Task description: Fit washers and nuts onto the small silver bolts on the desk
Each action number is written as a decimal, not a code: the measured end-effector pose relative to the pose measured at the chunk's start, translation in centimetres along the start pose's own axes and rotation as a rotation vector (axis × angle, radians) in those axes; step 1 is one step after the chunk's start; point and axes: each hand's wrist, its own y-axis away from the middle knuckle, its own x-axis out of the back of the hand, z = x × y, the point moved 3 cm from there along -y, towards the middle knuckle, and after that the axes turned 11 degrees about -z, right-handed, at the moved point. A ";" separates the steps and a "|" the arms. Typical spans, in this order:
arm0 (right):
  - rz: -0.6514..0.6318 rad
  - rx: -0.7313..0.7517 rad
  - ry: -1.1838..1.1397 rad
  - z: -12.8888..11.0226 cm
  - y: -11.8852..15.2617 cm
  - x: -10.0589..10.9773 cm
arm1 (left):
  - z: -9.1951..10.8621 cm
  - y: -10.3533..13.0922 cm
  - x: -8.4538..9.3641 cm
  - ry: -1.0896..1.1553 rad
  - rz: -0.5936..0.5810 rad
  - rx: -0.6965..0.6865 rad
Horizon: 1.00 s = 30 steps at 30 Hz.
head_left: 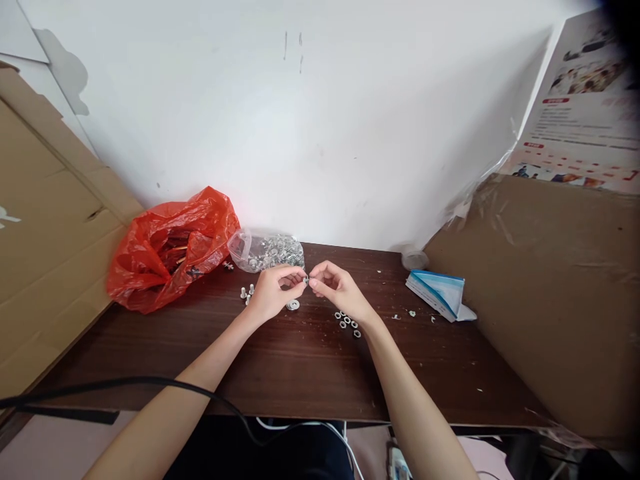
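My left hand [276, 290] and my right hand [337, 288] meet fingertip to fingertip above the middle of the dark wooden table [300, 373]. Both are closed in a pinch round one small metal piece [307, 281], too small to make out. Just under my left hand lie a few flat washers [293, 305]. To its left stand several silver bolts [243, 293], partly hidden by the hand. Several hex nuts [343, 325] lie beside and below my right wrist.
A clear bag of metal parts [280, 252] lies behind my left hand, beside a red plastic bag [150, 283]. At right are a blue-and-white packet [440, 293] and a round clear container [414, 259]. Cardboard [540, 293] borders both sides. A black cable [130, 381] crosses my left forearm.
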 end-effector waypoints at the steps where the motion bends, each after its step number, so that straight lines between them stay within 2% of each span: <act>1: 0.009 -0.009 0.023 0.0 0.0 0.0 | 0.1 0.0 0.0 -0.006 -0.009 -0.001; 4: 0.024 -0.041 0.059 0.1 0.2 -0.1 | 0.1 0.0 -0.2 -0.023 -0.036 0.004; 8: -0.059 -0.032 0.045 -0.1 0.2 -0.6 | 0.1 0.0 -0.2 -0.019 -0.033 0.006; 13: -0.019 -0.065 0.206 0.3 0.1 -0.7 | 0.3 0.1 -0.6 -0.065 -0.079 -0.010; 17: 0.015 -0.083 0.167 0.8 -0.1 -1.1 | 0.3 0.2 -0.7 -0.096 -0.065 -0.023; 22: 0.046 -0.006 0.095 0.5 -0.3 -1.4 | 0.2 0.4 -0.4 -0.262 -0.029 0.015; 26: 0.070 0.018 0.089 0.5 -0.3 -1.2 | 0.3 0.3 -0.2 -0.175 0.007 0.023; 30: 0.095 0.017 0.098 0.5 -0.3 -1.2 | 0.1 0.3 -0.4 -0.173 -0.035 0.085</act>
